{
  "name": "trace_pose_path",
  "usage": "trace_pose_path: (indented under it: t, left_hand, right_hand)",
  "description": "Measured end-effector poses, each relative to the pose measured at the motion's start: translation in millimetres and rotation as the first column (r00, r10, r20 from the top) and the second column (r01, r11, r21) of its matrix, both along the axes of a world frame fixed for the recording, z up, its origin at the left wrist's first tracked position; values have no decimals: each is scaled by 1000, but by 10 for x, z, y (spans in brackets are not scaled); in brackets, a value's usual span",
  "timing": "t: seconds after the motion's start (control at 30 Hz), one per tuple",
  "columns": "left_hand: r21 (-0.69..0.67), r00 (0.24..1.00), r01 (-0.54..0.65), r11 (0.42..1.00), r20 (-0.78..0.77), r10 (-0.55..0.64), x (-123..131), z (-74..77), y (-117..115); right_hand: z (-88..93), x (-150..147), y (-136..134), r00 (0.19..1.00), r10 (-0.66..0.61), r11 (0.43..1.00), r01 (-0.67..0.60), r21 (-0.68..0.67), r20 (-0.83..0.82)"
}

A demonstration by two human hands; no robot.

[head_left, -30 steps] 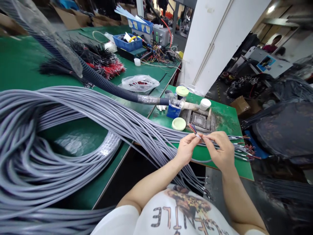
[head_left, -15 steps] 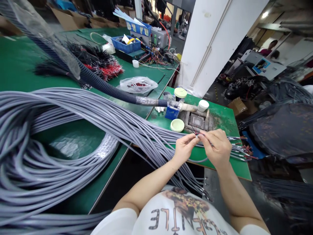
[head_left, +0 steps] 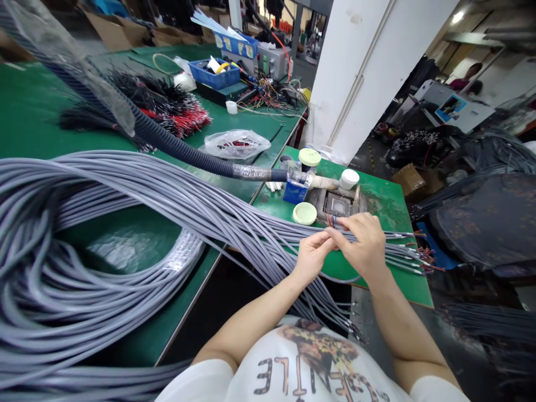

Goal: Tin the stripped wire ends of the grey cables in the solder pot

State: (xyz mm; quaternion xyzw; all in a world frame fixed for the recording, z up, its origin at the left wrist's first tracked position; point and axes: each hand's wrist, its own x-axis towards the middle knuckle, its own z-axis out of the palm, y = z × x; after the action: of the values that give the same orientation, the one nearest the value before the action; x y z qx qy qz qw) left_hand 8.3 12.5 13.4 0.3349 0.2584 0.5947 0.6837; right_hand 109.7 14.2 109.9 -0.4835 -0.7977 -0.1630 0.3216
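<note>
A bundle of grey sheathed cables (head_left: 201,215) sweeps across the bench from a large coil at the left to the green board at the right. My left hand (head_left: 313,254) pinches one grey cable near its end. Thin coloured wires (head_left: 331,221) fan out from that stripped end. My right hand (head_left: 360,241) lies just above and to the right, its fingers closed around the wires next to my left fingertips. Other cable ends with bare coloured tips (head_left: 412,254) stick out past the hands.
A metal-framed tray (head_left: 337,205) is set in the green board (head_left: 385,206), beside a pale green lid (head_left: 305,213), a white lid (head_left: 349,178) and a blue box (head_left: 295,191). A black corrugated hose (head_left: 180,151) crosses above the cables. Red-and-black wire bunches (head_left: 167,109) lie behind.
My right hand has moved up and left, closing over the wire ends beside my left fingers. The view has tilted slightly.
</note>
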Motion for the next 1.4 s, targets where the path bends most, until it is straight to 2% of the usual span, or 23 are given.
trace_pose_path:
  t: [0.1,0.2,0.4,0.6,0.8,0.97,1.23,1.4]
  left_hand:
    - [17,1000,-12,1000,-15,12,-21,33,-6]
    - [-7,999,-24,1000,22,24,-44,2,11]
    - [-63,986,73,995,155,-62,-78,-122,26]
    - [-75,979,124,990,175,-109,-114,-98,-8]
    - [-65,985,118,991,132,-109,-124,-153,-23]
    - [7,994,100,995,45,-100,-99,-196,-32]
    - [100,995,40,994,-99,-30,-107,-142,-53]
    - [109,991,39,993,-134,-24,-134,-87,-63]
  right_hand:
    - [-13,-68,23,1000,5,1000,-6,22,14]
    - [-34,-61,-34,999,47,999,-47,11,-8]
    - [2,37,-149,993,95,995,-97,-20,-68]
    - [22,23,-126,993,99,993,-102,-58,-63]
    - [0,-90,-47,998,61,993,-63,-99,-18]
    - [21,-188,23,999,36,990,-39,-138,-22]
    - [39,-249,27,997,75,989,-78,-125,-33]
    - [55,-262,23,984,109,989,-121,-84,-142]
